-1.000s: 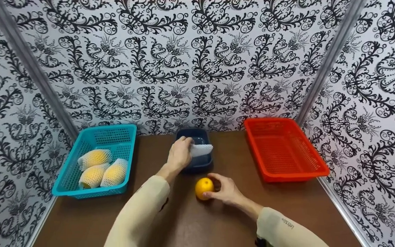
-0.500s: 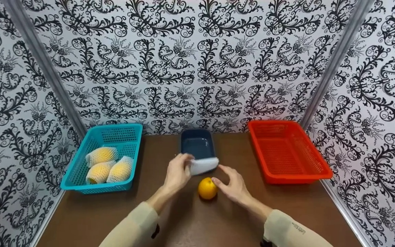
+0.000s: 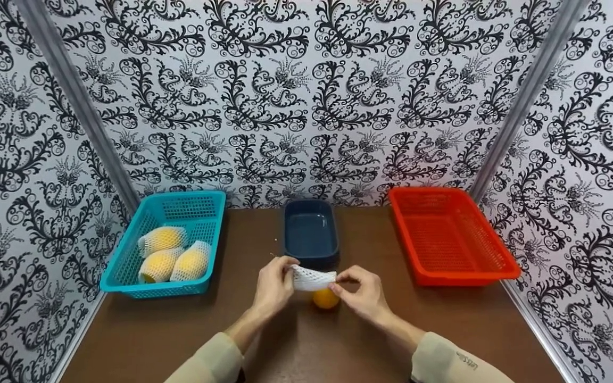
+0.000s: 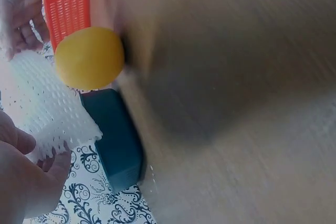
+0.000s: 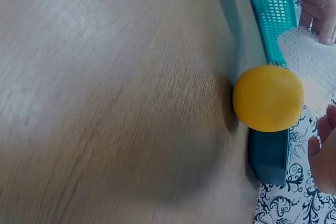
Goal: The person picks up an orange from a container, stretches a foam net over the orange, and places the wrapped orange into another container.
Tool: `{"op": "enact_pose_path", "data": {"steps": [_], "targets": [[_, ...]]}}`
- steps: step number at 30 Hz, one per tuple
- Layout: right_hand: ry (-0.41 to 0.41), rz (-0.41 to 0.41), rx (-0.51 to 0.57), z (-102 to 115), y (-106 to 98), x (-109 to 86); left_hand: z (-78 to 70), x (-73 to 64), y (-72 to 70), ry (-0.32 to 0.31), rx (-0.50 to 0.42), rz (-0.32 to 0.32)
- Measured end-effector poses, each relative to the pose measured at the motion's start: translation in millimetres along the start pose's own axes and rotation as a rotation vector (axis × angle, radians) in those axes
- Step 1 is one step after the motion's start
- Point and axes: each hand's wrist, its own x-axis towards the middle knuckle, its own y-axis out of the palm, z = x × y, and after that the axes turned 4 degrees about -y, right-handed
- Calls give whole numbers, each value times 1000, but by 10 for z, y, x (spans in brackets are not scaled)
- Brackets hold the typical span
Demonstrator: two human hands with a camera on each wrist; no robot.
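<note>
A white foam net sleeve [image 3: 313,279] is stretched between the two hands, above the table. My left hand [image 3: 274,286] pinches its left end; my right hand [image 3: 364,291] pinches the right end between thumb and forefinger. Under the sleeve an orange [image 3: 326,299] rests on the table, its upper part hidden in the head view. Both wrist views show the orange [image 4: 90,58] whole, close to the sleeve [image 4: 50,103]. Just behind the hands stands a dark blue tray [image 3: 311,234].
At the left, a turquoise basket [image 3: 181,290] holds 3 yellow fruits [image 3: 160,265] in foam nets. A red basket [image 3: 466,275] stands at the right. Patterned walls [image 3: 306,106] enclose the brown table [image 3: 306,351] at the back and sides.
My left hand has brought the foam net from over the blue tray towards me, above the orange. My right hand has let go of the orange and taken the net's right end.
</note>
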Motion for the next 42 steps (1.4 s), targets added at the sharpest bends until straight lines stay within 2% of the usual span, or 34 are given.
{"op": "enact_pose_path", "data": {"steps": [4, 8, 14, 17, 20, 23, 24, 27, 30, 31, 32, 37, 39, 42], "targets": [[-9, -21, 53, 9, -11, 14, -32, 23, -7, -12, -7, -24], [30, -15, 122, 30, -19, 30, -68, 19, -4, -21, -18, -28], [48, -32, 79, 59, 5, 71, -104, 6, 29, -39, -39, -20], [88, -52, 139, 86, 26, 95, -133, 10, 17, -82, -71, 0], [122, -62, 212, 110, 46, 123, -166, 31, -14, -185, -168, 68], [147, -60, 247, 138, 42, 168, -189, 88, -47, -352, -326, 162], [162, -57, 253, 150, 38, 185, -187, 109, -53, -418, -396, 195], [233, -43, 285, 194, 14, 238, -153, 155, -56, -630, -698, 303], [313, -24, 341, 245, -9, 291, -111, 162, -46, -777, -933, 417], [340, -15, 369, 261, -16, 307, -106, 155, -43, -790, -974, 454], [369, -4, 407, 277, -22, 322, -107, 147, -36, -772, -984, 488], [520, 82, 687, 334, -34, 374, -267, 113, 39, -650, -1067, 603], [577, 108, 776, 341, -29, 386, -362, 101, 75, -638, -1120, 635], [619, 123, 820, 346, -14, 404, -469, 66, 125, -613, -1174, 647]]}}
